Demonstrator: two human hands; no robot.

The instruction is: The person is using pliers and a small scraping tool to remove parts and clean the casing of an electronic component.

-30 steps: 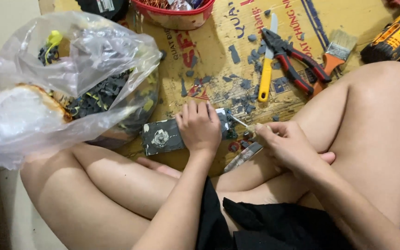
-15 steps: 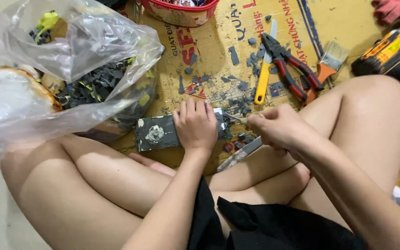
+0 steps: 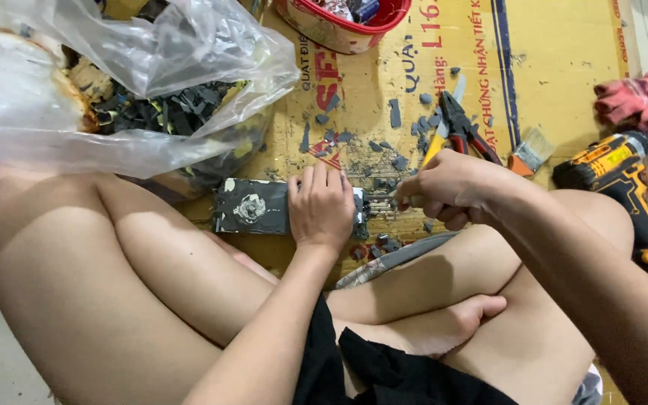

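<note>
I sit cross-legged on yellow cardboard (image 3: 564, 67). My left hand (image 3: 322, 206) presses flat on a dark rectangular device (image 3: 253, 206) lying on the cardboard between my knees, covering its right half. My right hand (image 3: 451, 187) is closed around a small thin tool whose tip points at the device's right end (image 3: 361, 206). The tool itself is mostly hidden in my fist. Small grey and red bits (image 3: 384, 244) lie scattered just below the device.
A clear plastic bag (image 3: 114, 97) of dark scrap parts sits at the left. A red basket (image 3: 343, 22) stands at the top. Red-handled pliers (image 3: 466, 135), a paintbrush (image 3: 530, 154), a yellow-black cordless drill (image 3: 624, 172) and red gloves (image 3: 639, 97) lie at the right.
The view has shifted right and closer. My right hand has risen slightly above my knee and stays at the device's right end. My left hand remains on the device.
</note>
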